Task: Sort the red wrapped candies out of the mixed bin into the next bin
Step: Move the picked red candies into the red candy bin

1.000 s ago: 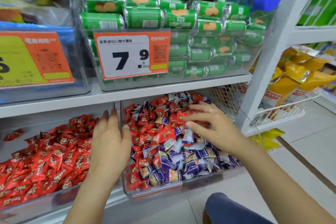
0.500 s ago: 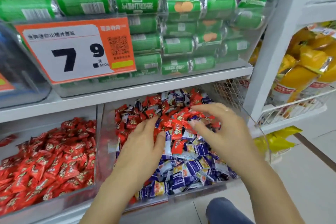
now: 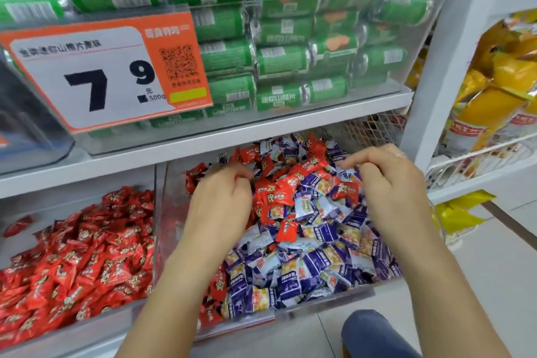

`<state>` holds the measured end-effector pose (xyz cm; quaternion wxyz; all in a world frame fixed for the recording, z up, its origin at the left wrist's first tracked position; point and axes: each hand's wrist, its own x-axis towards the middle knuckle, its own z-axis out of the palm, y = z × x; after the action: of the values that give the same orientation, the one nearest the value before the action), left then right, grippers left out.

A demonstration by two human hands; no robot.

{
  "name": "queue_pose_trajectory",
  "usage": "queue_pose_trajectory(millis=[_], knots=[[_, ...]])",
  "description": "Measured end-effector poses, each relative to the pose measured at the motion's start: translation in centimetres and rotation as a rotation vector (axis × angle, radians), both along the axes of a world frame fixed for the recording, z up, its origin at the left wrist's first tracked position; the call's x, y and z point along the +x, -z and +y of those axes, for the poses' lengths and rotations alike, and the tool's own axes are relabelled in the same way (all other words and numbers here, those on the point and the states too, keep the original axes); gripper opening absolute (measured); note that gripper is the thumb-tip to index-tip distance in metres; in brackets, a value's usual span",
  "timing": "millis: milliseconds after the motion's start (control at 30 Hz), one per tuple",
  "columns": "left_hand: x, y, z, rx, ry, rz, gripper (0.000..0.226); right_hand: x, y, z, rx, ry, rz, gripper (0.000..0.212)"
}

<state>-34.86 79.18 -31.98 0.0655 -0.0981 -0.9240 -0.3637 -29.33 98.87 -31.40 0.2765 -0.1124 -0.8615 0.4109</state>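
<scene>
The clear mixed bin [image 3: 325, 304] holds red wrapped candies [image 3: 286, 183] heaped toward the back and purple-and-white ones [image 3: 319, 264] toward the front. Both hands are inside it, at the back. My left hand [image 3: 220, 203] lies on the left side, its fingers curled down into red candies. On the right, my right hand [image 3: 390, 186] has curled fingers and a bit of red wrapper shows under the fingertips. The neighbouring bin [image 3: 87, 325] to the left is filled with red candies [image 3: 87, 256] only. A clear wall [image 3: 161, 212] divides the two bins.
A shelf board [image 3: 261, 136] hangs low over the bins, carrying green snack rolls [image 3: 284, 67] and an orange 7.9 price tag [image 3: 107, 73]. A white upright post [image 3: 453, 52] and a wire basket of yellow bags [image 3: 494, 102] stand at the right. My blue-clad knee [image 3: 374, 334] is below.
My left hand moved from the divider into the mixed bin. Both hands reached farther back and curled their fingers in the red candies. The view moved closer.
</scene>
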Motion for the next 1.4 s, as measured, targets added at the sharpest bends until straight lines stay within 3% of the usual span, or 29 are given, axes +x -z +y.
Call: queue_pose_trajectory(millis=[67,133,200,333,433,633,800,933,1033,1133,1233,1400], knots=[[-0.2,0.6,0.6,-0.092,0.017,-0.047,0.034,-0.2,0.3,0.2,0.05,0.047,-0.101,0.031],[0.1,1.7,1.1,-0.242,0.048,-0.138,0.053,-0.5,0.7,0.2,0.138,0.063,-0.225,0.029],[0.6,2.5,1.9,-0.289,0.099,-0.193,0.063,-0.7,0.9,0.1,0.187,0.037,-0.329,0.042],[0.8,3.0,2.8,-0.308,0.144,-0.133,0.053,-0.6,1.2,0.0,0.269,0.015,-0.508,0.059],[0.7,2.7,2.5,-0.244,0.152,-0.064,0.037,-0.3,1.1,0.2,0.231,-0.088,-0.553,0.056],[1.0,1.6,0.9,-0.107,0.091,-0.064,0.029,-0.1,0.9,0.8,0.087,-0.193,-0.542,0.041],[1.0,1.0,-1.1,-0.048,-0.028,-0.103,0.018,0.0,0.8,1.4,0.076,-0.065,-0.304,0.01],[1.4,1.0,-1.3,-0.052,-0.056,-0.096,0.023,-0.5,0.1,0.5,0.054,-0.035,-0.203,0.031],[1.5,0.9,-0.6,-0.034,-0.006,0.002,0.015,-1.7,0.6,-0.4,0.095,-0.08,-0.184,0.021],[1.4,0.9,0.2,0.027,0.046,0.002,0.007,-3.1,0.9,-0.9,0.14,-0.112,-0.173,0.04],[1.0,1.3,0.8,-0.021,0.073,-0.071,0.035,-4.0,1.6,-0.9,0.147,-0.089,-0.244,0.043],[0.1,2.1,1.7,-0.096,0.112,-0.128,0.049,-4.6,2.4,-1.7,0.241,-0.156,-0.395,0.065]])
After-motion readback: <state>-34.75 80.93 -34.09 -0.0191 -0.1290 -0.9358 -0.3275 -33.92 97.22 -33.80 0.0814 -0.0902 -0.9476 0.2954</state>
